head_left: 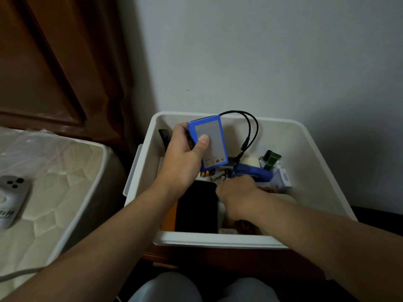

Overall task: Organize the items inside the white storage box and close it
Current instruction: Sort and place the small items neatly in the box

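**Sorting in progress, box open, no lid in frame**

White storage box [303, 136] sits on a dark wood surface against the wall, just beside the mattress [54, 175]. Open top; I can't see a lid anywhere.

Left hand [185, 155] grips a blue-edged battery pack [209, 142] with a grey face, thumb pressed flat on the face, fingers wrapped round the far edge. It's held up above the contents, tilted. My read: lifted clear so the floor of the box is reachable. Its black lead [250, 129] loops up and back down toward the clutter, so it may snag when the pack gets set down.

Right hand [237, 190] is down inside the box, fingers curled into the small stuff. Fingertips are hidden, so I can't tell whether it's pinching anything. Hands are apart, each on its own job.

In the box:
- black flat slab [196, 205] along the near-left floor, orange edge beside it; flat items look stacked there to save space
- loose batteries [209, 172] in the middle
- blue box [253, 172], small white box [283, 177], dark green tube [272, 160] at far right
- black comb [165, 136] standing against the far-left wall

Writing: small marks along the pack's bottom edge, one looks like a recycling symbol; text unreadable. Tube lettering too small. A grey device [13, 197] on the mattress shows partial letters, not legible.

Closing is not yet due.
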Demonstrator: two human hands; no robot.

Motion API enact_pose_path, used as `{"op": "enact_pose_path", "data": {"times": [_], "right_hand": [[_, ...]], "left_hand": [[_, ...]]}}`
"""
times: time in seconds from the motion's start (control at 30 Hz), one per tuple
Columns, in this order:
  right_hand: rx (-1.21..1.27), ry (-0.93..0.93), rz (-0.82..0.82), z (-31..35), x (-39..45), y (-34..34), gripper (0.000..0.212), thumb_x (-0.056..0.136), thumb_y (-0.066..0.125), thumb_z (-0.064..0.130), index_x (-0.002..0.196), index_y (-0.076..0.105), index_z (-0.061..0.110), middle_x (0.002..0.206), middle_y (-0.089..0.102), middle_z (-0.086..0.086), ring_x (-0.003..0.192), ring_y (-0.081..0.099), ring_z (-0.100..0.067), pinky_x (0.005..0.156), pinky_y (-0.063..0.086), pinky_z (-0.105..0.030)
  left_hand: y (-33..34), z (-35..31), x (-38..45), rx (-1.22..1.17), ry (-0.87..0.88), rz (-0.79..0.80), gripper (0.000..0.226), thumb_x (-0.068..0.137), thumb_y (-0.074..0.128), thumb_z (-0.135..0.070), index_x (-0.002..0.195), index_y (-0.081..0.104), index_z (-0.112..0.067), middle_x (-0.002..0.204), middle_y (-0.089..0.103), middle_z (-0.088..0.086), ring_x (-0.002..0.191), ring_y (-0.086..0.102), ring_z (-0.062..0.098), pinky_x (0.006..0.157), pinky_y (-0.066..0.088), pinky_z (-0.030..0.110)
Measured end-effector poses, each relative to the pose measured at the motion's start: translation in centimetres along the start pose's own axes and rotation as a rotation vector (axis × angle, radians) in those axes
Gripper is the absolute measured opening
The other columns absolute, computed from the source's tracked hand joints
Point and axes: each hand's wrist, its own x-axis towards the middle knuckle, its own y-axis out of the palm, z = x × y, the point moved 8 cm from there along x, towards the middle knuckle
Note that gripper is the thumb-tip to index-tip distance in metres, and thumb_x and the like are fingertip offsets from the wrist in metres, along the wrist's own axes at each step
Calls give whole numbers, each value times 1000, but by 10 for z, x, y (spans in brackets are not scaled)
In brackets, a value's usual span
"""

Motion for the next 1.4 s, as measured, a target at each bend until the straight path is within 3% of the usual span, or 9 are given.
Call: {"op": "enact_pose_path", "data": {"times": [0.23,0.37,0.5,0.63,0.73,0.93,1.07,1.17,1.4], "right_hand": [[-82,-22,-7,3,2,5,54,89,79,36,134,56,15,121,62,-3,111,63,-25,77,42,-41],[152,-55,-32,-5,-9,-4,46,82,80,51,112,61,21,91,57,6,89,59,-19,77,48,-38],[921,-52,-34,-44,-24,-8,40,78,75,55,81,73,16,68,67,4,55,56,-10,46,45,-24],[2001,-426,354,-46,-55,-3,44,86,68,42,109,60,5,96,65,-13,55,39,-14,39,30,-20],[2186,-499,390,-55,-66,-7,52,82,65,39,120,55,5,106,62,-14,68,49,-19,44,41,-21],[1692,83,84,-72,-36,15,24,96,71,32,98,57,13,72,50,2,52,39,-10,42,28,-22],[877,211,-167,-73,-14,-2,37,84,78,47,84,70,11,75,65,-10,64,65,-24,53,51,-31],[390,269,-259,-63,-5,-15,39,83,74,51,73,53,20,79,61,-2,69,57,-20,56,42,-28],[330,253,-103,-49,12,-3,49,79,82,56,92,51,21,89,53,1,83,55,-21,56,37,-32]], "left_hand": [[1,-3,1,29,8,-4,24,105,60,-23,128,51,-25,120,67,-6,112,66,10,92,62,46],[-1,-7,-1,44,33,-22,24,105,60,-23,127,52,-24,116,67,-11,108,66,5,94,61,42],[-7,-10,-1,36,53,-60,25,105,61,-22,128,51,-21,116,66,-11,107,65,3,100,57,40],[-10,-10,1,29,41,-84,27,105,60,-24,131,52,-20,118,65,-12,110,64,4,99,59,42],[-9,-9,1,26,25,-78,27,106,60,-25,131,51,-21,119,64,-12,112,64,5,97,60,44],[-8,-9,-1,52,20,-77,28,105,60,-26,132,50,-24,116,64,-15,108,63,0,97,60,42],[-8,-8,0,57,19,-73,27,105,60,-27,131,51,-25,117,64,-15,107,64,-2,96,61,41],[-8,-7,1,61,19,-67,28,105,61,-27,131,51,-25,117,64,-15,105,64,-4,94,62,39],[-4,-8,0,62,43,-38,29,105,61,-24,132,51,-21,119,64,-14,111,64,3,97,60,44]]}}
